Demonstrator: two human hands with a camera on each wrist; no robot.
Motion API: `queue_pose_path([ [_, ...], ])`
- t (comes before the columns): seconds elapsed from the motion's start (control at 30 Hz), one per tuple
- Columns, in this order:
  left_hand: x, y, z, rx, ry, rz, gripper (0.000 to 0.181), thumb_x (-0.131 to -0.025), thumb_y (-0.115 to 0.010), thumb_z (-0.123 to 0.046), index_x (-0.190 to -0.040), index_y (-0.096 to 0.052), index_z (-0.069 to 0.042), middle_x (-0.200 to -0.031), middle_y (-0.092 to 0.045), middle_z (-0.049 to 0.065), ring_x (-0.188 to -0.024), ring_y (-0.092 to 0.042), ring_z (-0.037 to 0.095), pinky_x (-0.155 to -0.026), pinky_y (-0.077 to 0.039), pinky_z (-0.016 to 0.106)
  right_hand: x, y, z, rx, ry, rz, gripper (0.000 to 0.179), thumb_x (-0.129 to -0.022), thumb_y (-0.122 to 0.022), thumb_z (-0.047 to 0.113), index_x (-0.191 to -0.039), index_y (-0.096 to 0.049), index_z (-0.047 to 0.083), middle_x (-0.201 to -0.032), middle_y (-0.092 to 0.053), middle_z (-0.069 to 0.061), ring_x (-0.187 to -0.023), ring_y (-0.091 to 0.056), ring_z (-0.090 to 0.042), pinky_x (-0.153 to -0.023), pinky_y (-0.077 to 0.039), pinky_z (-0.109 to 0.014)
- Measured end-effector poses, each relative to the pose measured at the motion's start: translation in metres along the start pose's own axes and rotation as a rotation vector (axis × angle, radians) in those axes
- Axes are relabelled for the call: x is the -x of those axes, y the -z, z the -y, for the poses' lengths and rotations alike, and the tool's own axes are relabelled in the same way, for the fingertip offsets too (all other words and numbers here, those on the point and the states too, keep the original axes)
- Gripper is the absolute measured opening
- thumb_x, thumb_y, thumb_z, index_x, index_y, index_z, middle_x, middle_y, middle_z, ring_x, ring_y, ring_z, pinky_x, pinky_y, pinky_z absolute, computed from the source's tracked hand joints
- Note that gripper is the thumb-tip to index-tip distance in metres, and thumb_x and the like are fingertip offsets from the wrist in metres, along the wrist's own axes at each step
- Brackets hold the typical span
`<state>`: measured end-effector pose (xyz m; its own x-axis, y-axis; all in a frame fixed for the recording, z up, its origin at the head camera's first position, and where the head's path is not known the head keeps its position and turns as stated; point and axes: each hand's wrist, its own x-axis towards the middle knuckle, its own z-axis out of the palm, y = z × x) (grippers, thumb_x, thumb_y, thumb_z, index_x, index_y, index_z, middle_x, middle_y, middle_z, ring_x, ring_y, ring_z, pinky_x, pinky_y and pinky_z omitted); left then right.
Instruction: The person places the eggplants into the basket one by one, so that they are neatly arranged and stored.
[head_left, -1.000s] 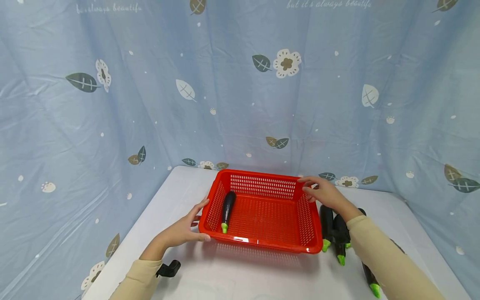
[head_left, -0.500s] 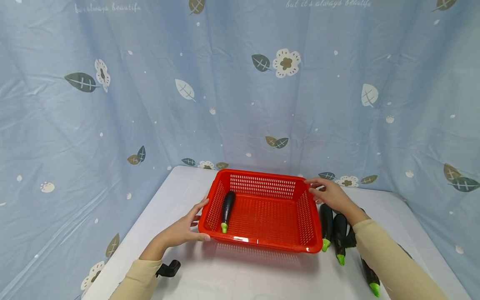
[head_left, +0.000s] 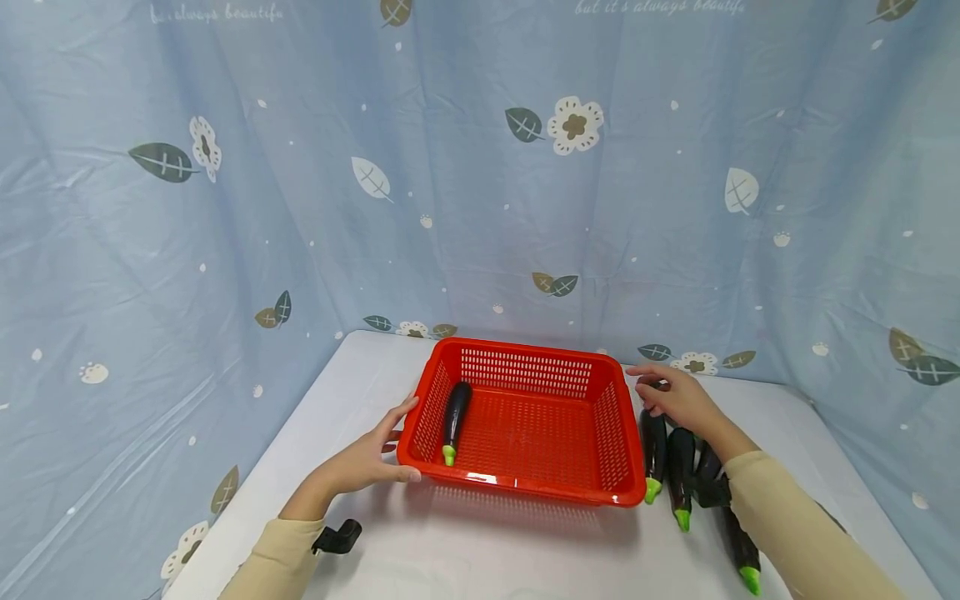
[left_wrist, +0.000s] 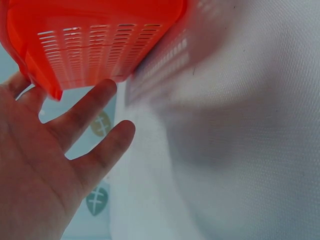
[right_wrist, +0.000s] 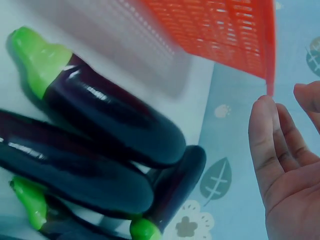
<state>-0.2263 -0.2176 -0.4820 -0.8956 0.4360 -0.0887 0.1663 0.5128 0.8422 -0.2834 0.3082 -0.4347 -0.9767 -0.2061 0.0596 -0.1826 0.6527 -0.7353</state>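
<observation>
A red slotted plastic basket (head_left: pixel 517 429) stands on the white table, one dark purple eggplant (head_left: pixel 455 421) with a green stem end lying along its left inside. My left hand (head_left: pixel 360 462) rests at the basket's left front corner, thumb by the front rim; in the left wrist view its fingers (left_wrist: pixel 90 110) spread apart beside the wall. Off the right rim, my right hand (head_left: pixel 678 402) holds nothing, its fingers (right_wrist: pixel 262 135) extended near the basket's edge. Below it lie more eggplants, one (head_left: pixel 654 454) right along the basket's side, another (head_left: pixel 681 479) beside that.
A further eggplant (head_left: pixel 741 554) lies nearer the front, partly under the right sleeve (head_left: pixel 802 525). A black wrist mount (head_left: pixel 337 537) juts from the left wrist. Blue patterned cloth (head_left: pixel 480 208) hangs behind the white table (head_left: pixel 480 558) and along its sides.
My right hand has moved right, from over the basket's back right corner to outside it above the eggplants. The left hand and basket have stayed put.
</observation>
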Motion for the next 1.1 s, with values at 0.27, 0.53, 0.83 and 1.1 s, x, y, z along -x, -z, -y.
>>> queue_pose_path([
  [0.27, 0.0, 0.0, 0.001, 0.006, -0.001, 0.006, 0.114, -0.078, -0.087, -0.042, -0.163, -0.013, -0.034, -0.166, -0.022, 0.013, -0.137, -0.045, 0.039, -0.106, -0.047, 0.055, 0.01, 0.002, -0.011, 0.018, -0.024, -0.001, 0.039, -0.104, -0.059, 0.015, -0.14, -0.057, 0.002, -0.117, -0.064, -0.023, -0.084, -0.067, -0.027, -0.071, -0.062, -0.035],
  [0.53, 0.0, 0.0, 0.001, 0.01, 0.002, 0.006, 0.114, -0.078, -0.087, -0.042, -0.163, -0.012, -0.034, -0.167, -0.019, 0.012, -0.137, -0.044, 0.039, -0.105, -0.047, 0.057, 0.019, 0.004, -0.02, 0.024, -0.039, -0.004, 0.039, -0.103, -0.061, 0.013, -0.139, -0.057, -0.001, -0.114, -0.064, -0.025, -0.081, -0.066, -0.029, -0.07, -0.062, -0.04],
  [0.83, 0.0, -0.001, 0.0, 0.009, 0.009, -0.001, 0.114, -0.078, -0.087, -0.043, -0.163, -0.013, -0.035, -0.166, -0.021, 0.013, -0.136, -0.044, 0.039, -0.103, -0.049, 0.056, 0.03, 0.007, -0.036, 0.036, -0.048, -0.022, 0.038, -0.103, -0.06, 0.011, -0.138, -0.057, -0.001, -0.111, -0.065, -0.023, -0.079, -0.067, -0.027, -0.065, -0.06, -0.031],
  [1.1, 0.0, 0.0, 0.0, 0.01, 0.009, 0.0, 0.113, -0.078, -0.087, -0.043, -0.163, -0.013, -0.035, -0.167, -0.02, 0.012, -0.137, -0.044, 0.039, -0.103, -0.048, 0.056, 0.04, 0.01, -0.043, 0.078, -0.085, -0.029, 0.037, -0.103, -0.06, 0.011, -0.137, -0.057, -0.001, -0.112, -0.065, -0.022, -0.078, -0.066, -0.023, -0.065, -0.06, -0.031],
])
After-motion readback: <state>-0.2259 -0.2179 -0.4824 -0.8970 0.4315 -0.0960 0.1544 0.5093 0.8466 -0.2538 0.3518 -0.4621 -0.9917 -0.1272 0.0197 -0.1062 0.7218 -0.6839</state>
